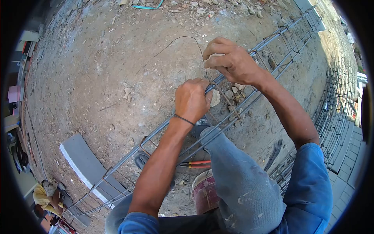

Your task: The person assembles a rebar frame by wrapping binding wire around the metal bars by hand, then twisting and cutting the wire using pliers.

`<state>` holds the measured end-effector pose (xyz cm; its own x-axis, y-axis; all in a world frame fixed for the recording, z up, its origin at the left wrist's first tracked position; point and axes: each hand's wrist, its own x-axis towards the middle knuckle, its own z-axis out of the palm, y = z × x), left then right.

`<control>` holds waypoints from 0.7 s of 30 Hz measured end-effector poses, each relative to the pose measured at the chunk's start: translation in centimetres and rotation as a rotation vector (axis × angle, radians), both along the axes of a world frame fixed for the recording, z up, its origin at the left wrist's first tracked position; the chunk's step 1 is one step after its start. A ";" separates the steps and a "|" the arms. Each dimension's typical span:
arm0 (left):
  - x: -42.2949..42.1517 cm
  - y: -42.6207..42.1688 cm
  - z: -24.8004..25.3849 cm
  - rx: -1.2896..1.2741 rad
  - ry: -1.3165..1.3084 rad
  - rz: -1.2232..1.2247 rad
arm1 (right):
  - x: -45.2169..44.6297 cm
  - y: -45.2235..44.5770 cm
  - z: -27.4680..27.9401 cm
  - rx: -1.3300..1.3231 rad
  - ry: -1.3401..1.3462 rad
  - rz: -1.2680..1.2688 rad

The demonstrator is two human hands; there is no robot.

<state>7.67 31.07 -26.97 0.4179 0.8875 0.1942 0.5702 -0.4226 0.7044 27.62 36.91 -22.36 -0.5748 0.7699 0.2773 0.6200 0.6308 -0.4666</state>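
Observation:
A long rebar cage (157, 129) of steel bars and bent stirrups runs diagonally in front of me, from lower left to upper right. My left hand (191, 99) is closed around its upper bar near a stirrup. Just above and to the right, my right hand (233, 62) pinches a thin tie wire (198, 42) between thumb and fingers. The wire's loose end arcs up and away to the left, while its lower part drops toward the bar by my left fingers. Where the wire meets the bar is partly hidden by that hand.
Red-handled pincers (199, 164) lie by a worn, reddish bucket (204, 191) below me. Grey slabs support the cage at lower left (95, 165) and upper right (306, 6). Stacked rebar cages (337, 97) stand at right, near loose wires (275, 153). Another person (46, 197) crouches at lower left.

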 end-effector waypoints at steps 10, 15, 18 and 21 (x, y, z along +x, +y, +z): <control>-0.1 -0.2 -0.8 -0.013 0.008 0.029 | 0.9 2.6 -2.5 -0.349 -0.156 0.227; -0.2 -0.3 -1.0 -0.035 -0.003 0.042 | 0.3 1.9 1.4 -0.290 -0.403 0.303; -0.1 -0.3 -1.0 -0.038 -0.011 0.046 | -0.9 1.2 3.3 -0.149 -0.620 0.299; -0.1 -0.3 -1.0 -0.041 -0.025 0.060 | -2.3 1.5 4.8 -0.207 -0.712 0.343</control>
<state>7.54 30.72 -27.95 0.3592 0.9182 0.1669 0.5755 -0.3587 0.7349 25.35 38.38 -17.52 -0.7724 0.5151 -0.3717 0.6001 0.7835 -0.1612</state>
